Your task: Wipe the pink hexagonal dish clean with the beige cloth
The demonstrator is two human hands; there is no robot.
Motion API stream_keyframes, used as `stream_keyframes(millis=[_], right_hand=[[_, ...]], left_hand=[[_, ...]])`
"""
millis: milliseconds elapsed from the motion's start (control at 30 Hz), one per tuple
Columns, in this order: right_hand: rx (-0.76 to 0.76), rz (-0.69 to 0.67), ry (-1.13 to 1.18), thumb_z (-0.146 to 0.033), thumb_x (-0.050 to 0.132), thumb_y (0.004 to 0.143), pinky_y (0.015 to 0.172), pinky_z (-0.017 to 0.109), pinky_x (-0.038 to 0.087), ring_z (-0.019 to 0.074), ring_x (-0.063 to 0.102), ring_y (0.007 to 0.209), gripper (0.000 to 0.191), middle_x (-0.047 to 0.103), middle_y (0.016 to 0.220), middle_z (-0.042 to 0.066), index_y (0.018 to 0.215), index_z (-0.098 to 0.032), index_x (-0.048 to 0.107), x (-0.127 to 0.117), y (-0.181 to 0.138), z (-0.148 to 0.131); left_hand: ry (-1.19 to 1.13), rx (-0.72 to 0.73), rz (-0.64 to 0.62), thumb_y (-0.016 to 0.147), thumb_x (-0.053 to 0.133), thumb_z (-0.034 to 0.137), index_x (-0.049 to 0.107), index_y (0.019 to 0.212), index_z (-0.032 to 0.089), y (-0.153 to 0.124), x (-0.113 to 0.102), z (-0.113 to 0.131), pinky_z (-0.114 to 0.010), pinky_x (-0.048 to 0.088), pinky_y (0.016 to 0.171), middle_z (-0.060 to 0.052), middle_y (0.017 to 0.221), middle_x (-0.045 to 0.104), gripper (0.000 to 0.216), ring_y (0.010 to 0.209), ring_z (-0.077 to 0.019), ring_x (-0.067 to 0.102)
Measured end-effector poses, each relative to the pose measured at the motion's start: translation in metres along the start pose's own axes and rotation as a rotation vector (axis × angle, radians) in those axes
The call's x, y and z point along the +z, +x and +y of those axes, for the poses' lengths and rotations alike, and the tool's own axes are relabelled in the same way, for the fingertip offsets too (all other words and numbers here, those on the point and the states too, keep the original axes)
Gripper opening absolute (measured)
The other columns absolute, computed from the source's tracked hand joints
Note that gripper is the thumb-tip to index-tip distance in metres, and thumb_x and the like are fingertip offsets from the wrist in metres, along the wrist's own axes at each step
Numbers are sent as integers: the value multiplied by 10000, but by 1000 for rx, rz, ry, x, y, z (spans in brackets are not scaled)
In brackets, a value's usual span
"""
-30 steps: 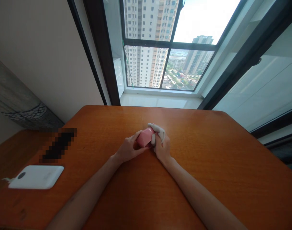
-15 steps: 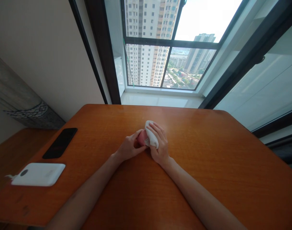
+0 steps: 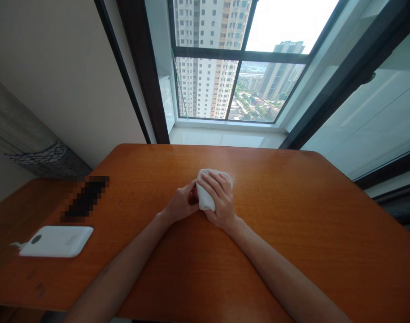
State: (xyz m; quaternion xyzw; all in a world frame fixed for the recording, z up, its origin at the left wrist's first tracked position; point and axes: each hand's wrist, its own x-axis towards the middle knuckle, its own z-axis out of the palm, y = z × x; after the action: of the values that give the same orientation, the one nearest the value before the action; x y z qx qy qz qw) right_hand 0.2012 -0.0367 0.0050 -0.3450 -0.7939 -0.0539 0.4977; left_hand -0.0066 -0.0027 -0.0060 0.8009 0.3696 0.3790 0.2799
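Near the middle of the table, my left hand (image 3: 181,205) is curled around the left side of a reddish, rounded object (image 3: 193,196). Most of that object is hidden by my fingers and a white cloth (image 3: 205,196), so its kind does not show. My right hand (image 3: 221,202) grips the cloth and presses it over the object's top and right side. The cloth is bunched, and one edge sticks out beyond the right fingers. Both hands are close together, with the wrists low over the wood.
On the left of the brown wooden table (image 3: 292,233) lies a white power bank (image 3: 57,241) with a cable at its left end. Behind it is a pixelated dark patch (image 3: 85,199). A window (image 3: 238,85) stands past the far edge, and a grey curtain (image 3: 40,134) hangs at left.
The white cloth and my right hand have shifted left over the reddish object, covering more of it. My left hand stays around it. The black phone at left now appears as a pixelated patch.
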Motion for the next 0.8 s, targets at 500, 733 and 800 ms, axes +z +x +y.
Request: stream_keyframes(millis=[500,733,800], right_hand=[[123,42,67,-470,576,1062,1354,632,383,376,551,1580,572,632,1671,79,1617,-331,600,2,0,3],[599,212,234,-425,391,1152,1223,508,551,268,724,1356,452,794,1408,78,1400,-278,739,7,3,11],[433,163,165,-435,436,1131,1273,546,501,301,662,1459,470,737,1529,93,1493,-283,693,4,2,8]], left_hand=[[10,-6,-5,903,824,410,580,1531,187,0,-1,3,-411,682,990,-110,1303,829,709,1068,-280,835],[24,9,10,924,849,512,597,1512,213,1,-1,7,-414,652,1081,-111,1379,802,706,1201,-299,806],[23,8,11,914,851,484,594,1513,205,1,-1,6,-409,660,1053,-115,1354,808,709,1162,-295,813]])
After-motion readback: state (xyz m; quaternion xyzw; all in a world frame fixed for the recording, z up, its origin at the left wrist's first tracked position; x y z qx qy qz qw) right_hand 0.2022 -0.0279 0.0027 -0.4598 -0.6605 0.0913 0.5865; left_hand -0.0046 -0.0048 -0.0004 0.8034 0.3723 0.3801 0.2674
